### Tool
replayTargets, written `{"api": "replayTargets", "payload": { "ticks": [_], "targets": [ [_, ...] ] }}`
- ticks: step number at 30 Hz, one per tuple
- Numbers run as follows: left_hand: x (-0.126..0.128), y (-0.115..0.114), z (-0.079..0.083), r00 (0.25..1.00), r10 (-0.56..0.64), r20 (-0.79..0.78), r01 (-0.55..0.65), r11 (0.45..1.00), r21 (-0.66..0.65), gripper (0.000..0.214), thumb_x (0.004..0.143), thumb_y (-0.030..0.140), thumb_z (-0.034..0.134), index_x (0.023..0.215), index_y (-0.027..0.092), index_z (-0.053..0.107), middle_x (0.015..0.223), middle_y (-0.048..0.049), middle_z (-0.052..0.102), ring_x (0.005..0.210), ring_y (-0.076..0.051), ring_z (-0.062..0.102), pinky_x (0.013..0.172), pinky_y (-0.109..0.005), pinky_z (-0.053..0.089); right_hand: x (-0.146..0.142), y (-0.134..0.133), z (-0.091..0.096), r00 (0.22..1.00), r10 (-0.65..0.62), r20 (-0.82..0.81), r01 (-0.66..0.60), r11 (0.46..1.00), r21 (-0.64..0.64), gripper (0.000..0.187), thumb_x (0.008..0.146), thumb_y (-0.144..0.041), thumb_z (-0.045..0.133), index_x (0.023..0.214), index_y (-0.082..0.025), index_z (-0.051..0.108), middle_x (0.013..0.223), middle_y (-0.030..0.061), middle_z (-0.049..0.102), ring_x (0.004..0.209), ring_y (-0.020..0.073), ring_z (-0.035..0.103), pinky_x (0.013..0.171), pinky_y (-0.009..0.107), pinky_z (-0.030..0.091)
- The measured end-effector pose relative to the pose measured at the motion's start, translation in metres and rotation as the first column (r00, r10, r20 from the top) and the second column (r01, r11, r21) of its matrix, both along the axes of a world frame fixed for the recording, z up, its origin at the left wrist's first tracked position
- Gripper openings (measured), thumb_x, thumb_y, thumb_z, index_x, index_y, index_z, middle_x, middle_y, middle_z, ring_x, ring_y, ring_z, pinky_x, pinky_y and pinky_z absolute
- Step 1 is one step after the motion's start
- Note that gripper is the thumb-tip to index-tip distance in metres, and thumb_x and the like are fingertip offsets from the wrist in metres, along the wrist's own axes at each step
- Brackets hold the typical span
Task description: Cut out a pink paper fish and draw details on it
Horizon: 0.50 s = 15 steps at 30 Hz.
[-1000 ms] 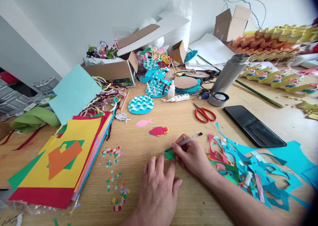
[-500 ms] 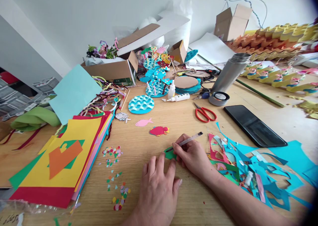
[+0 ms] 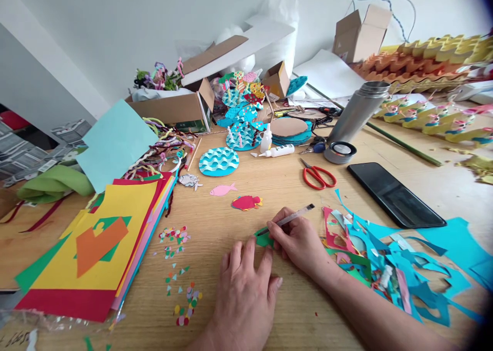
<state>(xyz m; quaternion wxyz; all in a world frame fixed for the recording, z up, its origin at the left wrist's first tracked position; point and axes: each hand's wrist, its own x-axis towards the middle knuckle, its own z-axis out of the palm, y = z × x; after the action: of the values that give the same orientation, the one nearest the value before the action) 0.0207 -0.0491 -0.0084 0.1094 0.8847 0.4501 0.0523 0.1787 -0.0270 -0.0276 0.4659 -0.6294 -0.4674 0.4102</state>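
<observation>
Pinched in my right hand (image 3: 295, 238) is a pen (image 3: 295, 216), its tip down on a small green paper piece (image 3: 263, 238). My left hand (image 3: 246, 289) lies flat with fingers spread, its fingertips pressing the near edge of that green piece to the table. Part of the green paper is hidden under my fingers. Just beyond it lie a red paper fish (image 3: 245, 202) with yellow edges, a pink paper fish (image 3: 223, 189) and a patterned white fish cutout (image 3: 189, 181).
Red-handled scissors (image 3: 318, 177) and a black phone (image 3: 396, 194) lie to the right, near blue paper scraps (image 3: 396, 258). Coloured paper sheets (image 3: 88, 238) are stacked at left beside confetti dots (image 3: 188, 305). A steel flask (image 3: 358, 112) and glue bottles (image 3: 278, 151) stand or lie farther back.
</observation>
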Motion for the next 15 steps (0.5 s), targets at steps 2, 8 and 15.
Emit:
{"api": "replayTargets", "payload": {
  "ticks": [2,8,15],
  "targets": [
    [0.0000,-0.0005,0.0000,1.000,0.000,0.004,0.000,1.000,0.005,0.036,0.092,0.038,0.046,0.126,0.030,0.054,0.131,-0.0076,0.050,0.116,-0.030,0.044,0.094,-0.053,0.043,0.0000,-0.0003,-0.0005,1.000,-0.001,0.004,0.001,1.000,-0.002,0.019,0.084,-0.032,0.055,0.071,-0.021,0.046,0.045,-0.0069,0.052,0.031,0.0068,0.043,0.034,0.018,0.031],
    [0.0012,-0.0004,-0.0020,1.000,0.002,0.004,-0.002,1.000,0.012,0.036,0.092,0.037,0.047,0.126,0.029,0.053,0.132,-0.0081,0.050,0.116,-0.030,0.043,0.094,-0.053,0.042,0.0006,-0.0002,-0.0026,1.000,-0.006,0.006,0.006,1.000,0.007,0.019,0.085,-0.032,0.055,0.071,-0.021,0.047,0.045,-0.0067,0.052,0.032,0.0069,0.044,0.034,0.018,0.032],
    [0.0010,-0.0001,-0.0018,1.000,-0.003,0.004,0.003,1.000,0.012,0.036,0.091,0.037,0.047,0.126,0.029,0.053,0.131,-0.0082,0.050,0.116,-0.030,0.044,0.094,-0.053,0.043,0.0001,0.0001,-0.0020,1.000,-0.006,0.005,0.006,1.000,0.002,0.019,0.084,-0.032,0.055,0.071,-0.021,0.047,0.045,-0.0069,0.052,0.031,0.0071,0.044,0.034,0.018,0.031]
  ]
}}
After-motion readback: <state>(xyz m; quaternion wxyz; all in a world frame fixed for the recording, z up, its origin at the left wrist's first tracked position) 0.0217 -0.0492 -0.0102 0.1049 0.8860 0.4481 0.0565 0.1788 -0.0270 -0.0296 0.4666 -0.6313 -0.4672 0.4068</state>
